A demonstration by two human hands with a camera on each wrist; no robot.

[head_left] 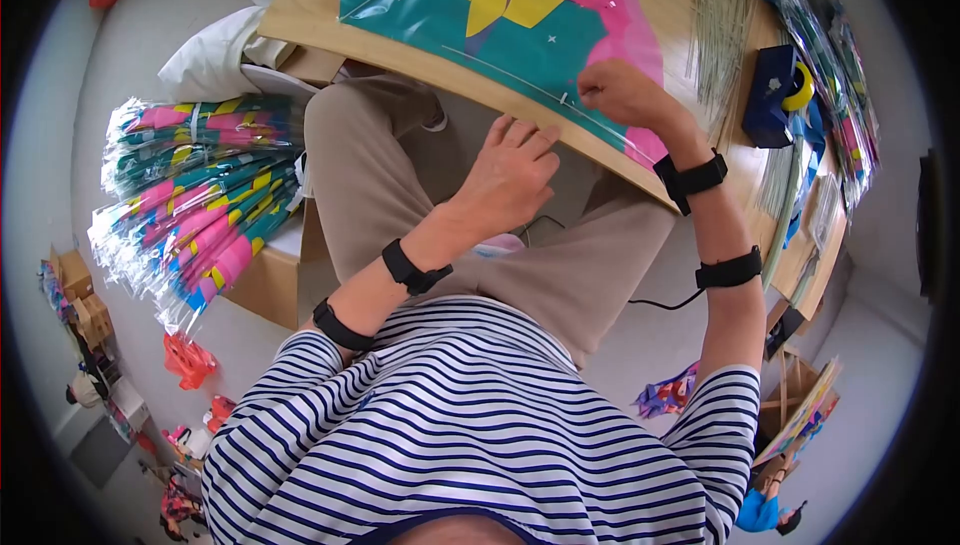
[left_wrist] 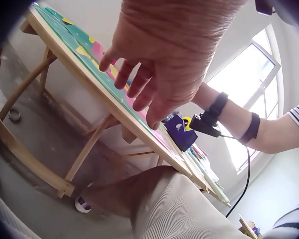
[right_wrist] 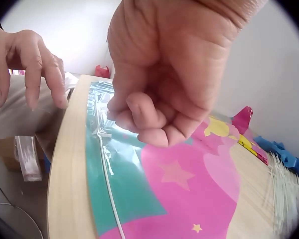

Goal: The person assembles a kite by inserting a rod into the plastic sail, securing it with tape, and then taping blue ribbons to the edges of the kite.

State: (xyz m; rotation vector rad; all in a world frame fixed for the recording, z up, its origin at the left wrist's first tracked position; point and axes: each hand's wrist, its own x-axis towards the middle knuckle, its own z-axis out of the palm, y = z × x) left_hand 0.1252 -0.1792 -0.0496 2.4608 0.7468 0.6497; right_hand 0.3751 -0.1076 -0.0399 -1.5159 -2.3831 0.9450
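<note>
A printed plastic sheet (head_left: 610,55) in green, pink and yellow lies on the wooden table (head_left: 400,50). Along its near edge runs a thin white stick (right_wrist: 108,179) with a small white tab on it. My right hand (head_left: 632,97) is over the sheet close to the stick, its fingers curled in toward the palm and nothing showing between them. In the right wrist view this hand (right_wrist: 164,84) covers part of the sheet. My left hand (head_left: 508,173) hangs just off the table's near edge, its fingers loosely extended and holding nothing.
A bundle of thin white sticks (head_left: 722,40) lies right of the sheet, near a blue tape dispenser (head_left: 768,100) with yellow tape. Folded printed sheets in bundles (head_left: 200,205) are stacked on a cardboard box (head_left: 265,285) at my left. My legs extend under the table edge.
</note>
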